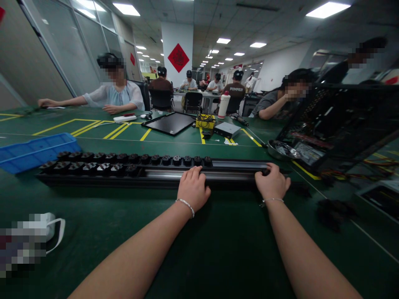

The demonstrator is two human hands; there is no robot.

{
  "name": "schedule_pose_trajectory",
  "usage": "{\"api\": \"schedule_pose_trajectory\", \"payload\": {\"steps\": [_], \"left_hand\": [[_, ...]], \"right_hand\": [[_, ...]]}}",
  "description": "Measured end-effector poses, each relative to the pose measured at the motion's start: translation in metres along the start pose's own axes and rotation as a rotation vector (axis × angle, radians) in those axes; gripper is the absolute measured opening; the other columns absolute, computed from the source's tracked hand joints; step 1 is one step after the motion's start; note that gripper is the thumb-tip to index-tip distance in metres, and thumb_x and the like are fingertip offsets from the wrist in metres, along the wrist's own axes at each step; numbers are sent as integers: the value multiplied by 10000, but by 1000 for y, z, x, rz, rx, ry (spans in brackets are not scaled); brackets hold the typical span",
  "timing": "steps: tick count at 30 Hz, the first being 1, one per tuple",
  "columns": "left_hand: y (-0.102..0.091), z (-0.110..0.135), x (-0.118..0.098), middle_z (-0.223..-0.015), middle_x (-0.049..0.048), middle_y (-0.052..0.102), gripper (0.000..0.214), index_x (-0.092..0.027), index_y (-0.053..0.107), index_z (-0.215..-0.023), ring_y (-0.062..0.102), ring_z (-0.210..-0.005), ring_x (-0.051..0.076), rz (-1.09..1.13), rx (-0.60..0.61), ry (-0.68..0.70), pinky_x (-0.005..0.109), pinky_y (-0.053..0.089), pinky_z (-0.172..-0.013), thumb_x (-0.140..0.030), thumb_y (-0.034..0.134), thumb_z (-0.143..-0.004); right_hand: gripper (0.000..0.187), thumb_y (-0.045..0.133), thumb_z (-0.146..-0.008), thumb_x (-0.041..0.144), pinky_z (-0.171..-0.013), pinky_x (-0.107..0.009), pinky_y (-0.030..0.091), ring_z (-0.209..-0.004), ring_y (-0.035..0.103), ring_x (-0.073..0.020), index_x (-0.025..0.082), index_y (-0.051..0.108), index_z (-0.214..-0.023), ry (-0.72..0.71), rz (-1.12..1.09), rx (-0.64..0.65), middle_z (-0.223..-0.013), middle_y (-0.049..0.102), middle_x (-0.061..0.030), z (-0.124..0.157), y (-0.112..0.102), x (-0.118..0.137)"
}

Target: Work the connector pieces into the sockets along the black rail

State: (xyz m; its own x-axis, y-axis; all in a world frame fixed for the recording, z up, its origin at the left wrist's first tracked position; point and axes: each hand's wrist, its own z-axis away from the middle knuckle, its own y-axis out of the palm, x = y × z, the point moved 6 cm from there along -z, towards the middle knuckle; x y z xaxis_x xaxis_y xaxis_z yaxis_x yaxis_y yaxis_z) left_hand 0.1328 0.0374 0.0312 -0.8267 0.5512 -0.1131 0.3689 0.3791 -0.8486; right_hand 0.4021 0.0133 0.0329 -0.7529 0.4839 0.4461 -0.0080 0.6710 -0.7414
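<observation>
We see a green bench with yellow lines. On it lie a long black rail, a blue tray, a dark panel, a grey box and a bowl.

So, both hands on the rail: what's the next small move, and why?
Probably the right hand reaches for the loose black pieces beside it, while the left hand steadies the rail: the modules fill only its left part, and the rest lies bare.
</observation>
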Motion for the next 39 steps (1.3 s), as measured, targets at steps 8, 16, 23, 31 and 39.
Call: {"api": "schedule_pose_trajectory", "payload": {"steps": [8, 16, 23, 31, 39], "left_hand": [[-1, 0, 0, -1283, 100, 512, 265, -173, 597, -961, 430, -1195, 248, -2, -4, -5, 393, 323, -1012, -312, 545, -741], [-1, 0, 1, -1289, 102, 504, 255, -187, 601, -961, 425, -1203, 255, 18, 17, -13, 412, 335, -1003, -308, 543, -745], [-1, 0, 0, -1287, 102, 507, 263, -182, 599, -967, 427, -1205, 252, 0, 8, -8, 399, 329, -1009, -316, 542, -747], [-2, 0, 0, -1287, 99, 507, 249, -195, 604, -957, 422, -1208, 253, 21, 25, -17, 414, 337, -1003, -303, 547, -740], [-1, 0, 0, -1296, 100, 502, 255, -181, 596, -957, 416, -1214, 246, 6, 13, -14, 397, 324, -1014, -307, 546, -741]], "right_hand": [[410, 488, -686, 289, -928, -421, 304, -943, 563, -258, 182, 556, -1075, -3, -8, 1, -966, 652, -88, -1, -5, 1], [413, 491, -696, 287, -885, -410, 331, -923, 556, -259, 177, 554, -1089, 4, -8, 24, -967, 647, -94, -2, -5, 0], [419, 486, -696, 288, -875, -399, 344, -934, 550, -259, 189, 555, -1097, 24, 9, 38, -975, 646, -88, -3, -6, -1], [395, 485, -699, 338, -924, -460, 309, -951, 529, -260, 204, 577, -1059, -43, 46, 33, -943, 626, -89, -6, -3, -8], [362, 478, -704, 372, -1023, -516, 163, -985, 520, -247, 235, 578, -1024, -129, 34, 66, -941, 626, -50, -12, 0, -16]]}}
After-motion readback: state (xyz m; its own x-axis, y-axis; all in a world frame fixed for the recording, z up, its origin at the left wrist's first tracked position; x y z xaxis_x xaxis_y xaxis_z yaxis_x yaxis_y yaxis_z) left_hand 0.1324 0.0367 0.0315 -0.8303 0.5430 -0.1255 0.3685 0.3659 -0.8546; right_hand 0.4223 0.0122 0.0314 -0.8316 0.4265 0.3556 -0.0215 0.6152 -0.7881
